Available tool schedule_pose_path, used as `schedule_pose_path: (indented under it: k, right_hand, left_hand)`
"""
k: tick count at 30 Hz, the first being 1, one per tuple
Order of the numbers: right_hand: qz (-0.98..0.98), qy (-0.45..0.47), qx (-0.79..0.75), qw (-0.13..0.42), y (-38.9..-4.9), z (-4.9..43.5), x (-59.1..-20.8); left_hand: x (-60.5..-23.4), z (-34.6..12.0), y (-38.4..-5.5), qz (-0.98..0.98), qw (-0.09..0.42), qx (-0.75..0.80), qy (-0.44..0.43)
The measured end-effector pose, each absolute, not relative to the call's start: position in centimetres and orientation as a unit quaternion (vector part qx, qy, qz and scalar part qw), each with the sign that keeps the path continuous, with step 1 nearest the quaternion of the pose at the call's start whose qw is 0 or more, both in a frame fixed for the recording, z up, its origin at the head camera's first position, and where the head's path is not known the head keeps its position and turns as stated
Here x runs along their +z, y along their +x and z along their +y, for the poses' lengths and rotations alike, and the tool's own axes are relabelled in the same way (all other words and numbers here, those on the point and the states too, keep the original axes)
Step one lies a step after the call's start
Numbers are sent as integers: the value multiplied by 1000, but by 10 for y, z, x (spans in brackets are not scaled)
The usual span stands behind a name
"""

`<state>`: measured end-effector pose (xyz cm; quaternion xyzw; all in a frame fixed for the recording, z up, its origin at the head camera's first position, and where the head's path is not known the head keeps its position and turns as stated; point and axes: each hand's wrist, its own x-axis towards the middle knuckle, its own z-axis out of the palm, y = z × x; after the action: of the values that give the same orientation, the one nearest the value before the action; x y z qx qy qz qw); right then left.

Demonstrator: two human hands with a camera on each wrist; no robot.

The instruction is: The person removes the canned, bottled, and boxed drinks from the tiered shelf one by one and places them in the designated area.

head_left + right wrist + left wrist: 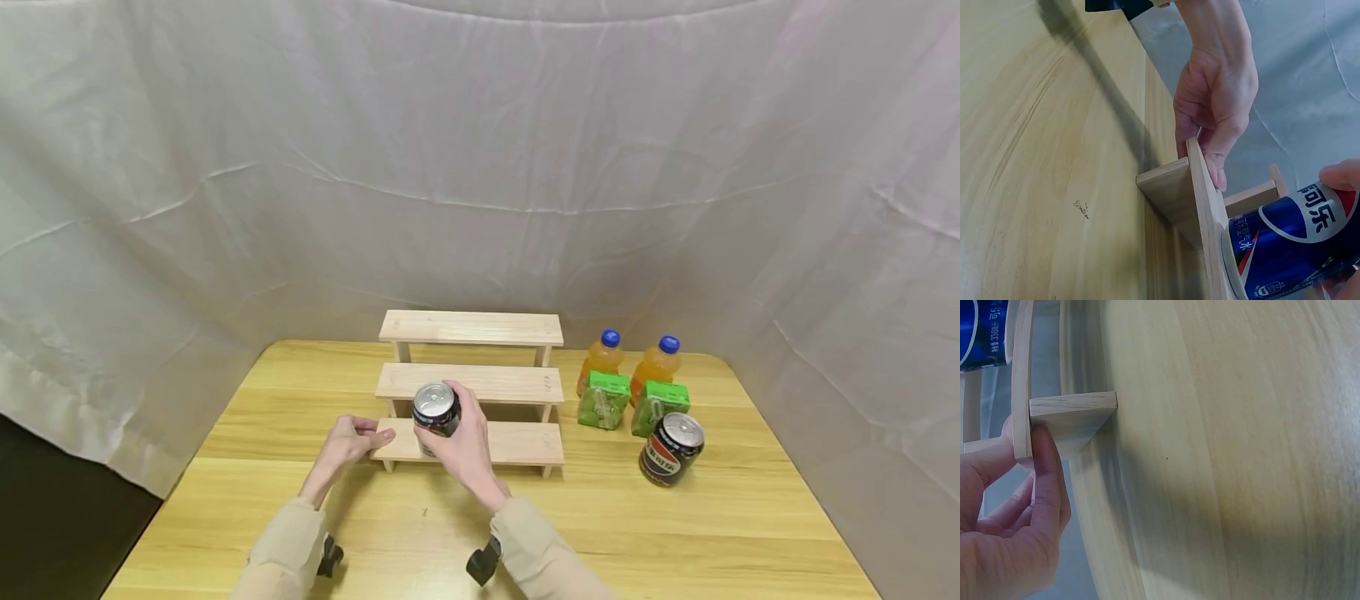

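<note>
A three-step wooden shelf [517,442] stands on the table. Its lowest step carries a dark blue soda can [1297,240], upright, with its base against the board in the right wrist view. My right hand [468,442] grips this can around its side, thumb in front and fingers behind. At the left end of the same step, my left hand [348,442] pinches the board, thumb on top and fingers underneath, as the left wrist view [1016,512] also shows.
Right of the shelf, another soda can [671,450] stands on the table [600,533]. Behind it are two green drink cartons [603,402] and two orange drink bottles [602,360] with blue caps. A grey curtain [480,167] hangs around the back and sides.
</note>
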<state>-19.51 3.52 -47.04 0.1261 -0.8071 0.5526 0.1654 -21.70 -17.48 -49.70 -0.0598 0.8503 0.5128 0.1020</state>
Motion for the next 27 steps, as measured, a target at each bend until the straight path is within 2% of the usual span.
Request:
schedule_pose_path:
  k: [13,27]
  right_hand:
    - [-780,104,594,169,-183,64,-447]
    - [-744,70,611,260,-183,129,-430]
  left_hand:
    - [-498,-175,-217,851,99,513,-61]
    - [-498,-175,-217,852,99,510,-66]
